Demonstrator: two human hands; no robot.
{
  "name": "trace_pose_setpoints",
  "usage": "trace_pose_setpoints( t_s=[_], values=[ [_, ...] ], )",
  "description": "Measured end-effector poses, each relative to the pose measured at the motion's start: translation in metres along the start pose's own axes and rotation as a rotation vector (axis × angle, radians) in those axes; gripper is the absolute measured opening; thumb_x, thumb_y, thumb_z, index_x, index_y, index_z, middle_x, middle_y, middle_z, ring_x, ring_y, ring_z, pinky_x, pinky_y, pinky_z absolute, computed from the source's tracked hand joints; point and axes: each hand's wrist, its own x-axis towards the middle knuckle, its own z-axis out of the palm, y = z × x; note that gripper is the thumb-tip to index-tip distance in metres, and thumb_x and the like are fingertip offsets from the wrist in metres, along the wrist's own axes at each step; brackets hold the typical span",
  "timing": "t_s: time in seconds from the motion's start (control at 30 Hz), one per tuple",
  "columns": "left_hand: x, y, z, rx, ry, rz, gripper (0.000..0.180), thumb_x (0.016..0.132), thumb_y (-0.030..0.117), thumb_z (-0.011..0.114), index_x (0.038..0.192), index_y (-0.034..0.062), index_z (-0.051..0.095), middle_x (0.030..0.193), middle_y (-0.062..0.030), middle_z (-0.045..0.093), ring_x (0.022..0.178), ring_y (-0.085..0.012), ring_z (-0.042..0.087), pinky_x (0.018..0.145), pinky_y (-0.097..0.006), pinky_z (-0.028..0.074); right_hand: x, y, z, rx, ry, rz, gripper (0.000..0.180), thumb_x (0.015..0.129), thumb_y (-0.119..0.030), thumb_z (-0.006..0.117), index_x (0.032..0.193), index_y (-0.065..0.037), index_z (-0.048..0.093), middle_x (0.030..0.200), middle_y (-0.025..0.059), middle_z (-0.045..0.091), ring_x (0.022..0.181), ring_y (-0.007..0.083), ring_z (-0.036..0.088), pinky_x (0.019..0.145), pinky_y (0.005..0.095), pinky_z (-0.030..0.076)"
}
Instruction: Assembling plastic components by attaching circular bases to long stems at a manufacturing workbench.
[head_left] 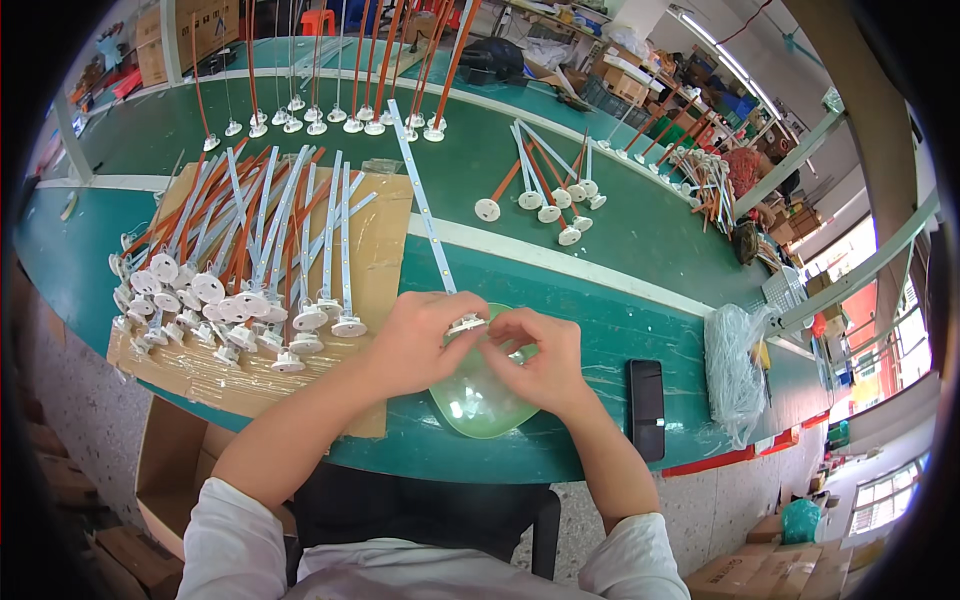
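Note:
My left hand [418,342] and my right hand [540,357] meet over a pale green bowl [478,405] on the green table. Together they pinch the round white base [466,324] of a long white strip [424,205] that runs away from me across the table. My fingertips cover part of the base. To the left, a cardboard sheet [382,232] holds a pile of several strip and rod parts with white round bases [235,265].
A black phone [646,407] lies right of the bowl beside a clear plastic bag [737,368]. More orange rods with white bases [540,190] lie and stand further back. Cardboard boxes [170,470] sit under the table edge at left.

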Motion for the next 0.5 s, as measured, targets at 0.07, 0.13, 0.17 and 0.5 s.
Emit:
trace_pose_setpoints(
  t_s=[0.07,0.13,0.17,0.5],
  values=[
    [-0.0003,0.0007,0.0003,0.014,-0.005,0.027,0.016,0.082,0.003,0.074,0.096,0.0061,0.066,0.084,-0.012,0.072,0.074,-0.0325,0.071,0.064,-0.037,0.055,0.0,0.0019,0.0003,0.022,0.014,-0.001,0.012,0.079,0.0,0.076,0.09,-0.001,0.073,0.083,0.0093,0.074,0.074,0.0168,0.074,0.066,0.0267,0.059],
    [0.0,0.0003,0.0004,0.028,-0.011,0.055,0.017,0.081,0.002,0.074,0.096,0.006,0.066,0.085,-0.0122,0.072,0.075,-0.0327,0.071,0.065,-0.038,0.055,-0.0009,0.0071,0.0005,-0.032,0.049,-0.09,0.01,0.08,0.001,0.076,0.089,0.0,0.073,0.084,0.0097,0.074,0.07,0.0173,0.072,0.063,0.0273,0.057],
    [-0.0004,-0.0013,-0.0001,0.023,-0.007,0.048,0.019,0.081,0.002,0.074,0.097,0.006,0.066,0.086,-0.0121,0.072,0.075,-0.0325,0.071,0.065,-0.038,0.055,-0.0005,0.0072,0.0007,-0.031,0.048,-0.091,0.01,0.08,0.001,0.076,0.089,0.0,0.073,0.084,0.0097,0.074,0.07,0.0173,0.072,0.063,0.0273,0.057],
    [-0.0003,-0.002,0.0006,0.067,0.009,0.1,0.025,0.077,-0.001,0.073,0.099,0.007,0.066,0.085,-0.0098,0.072,0.076,-0.031,0.07,0.067,-0.039,0.054,-0.0004,0.0049,0.0031,-0.059,0.102,-0.18,0.011,0.081,0.002,0.074,0.091,-0.003,0.072,0.085,0.0096,0.073,0.071,0.0227,0.07,0.06,0.0301,0.058]
  ],
)
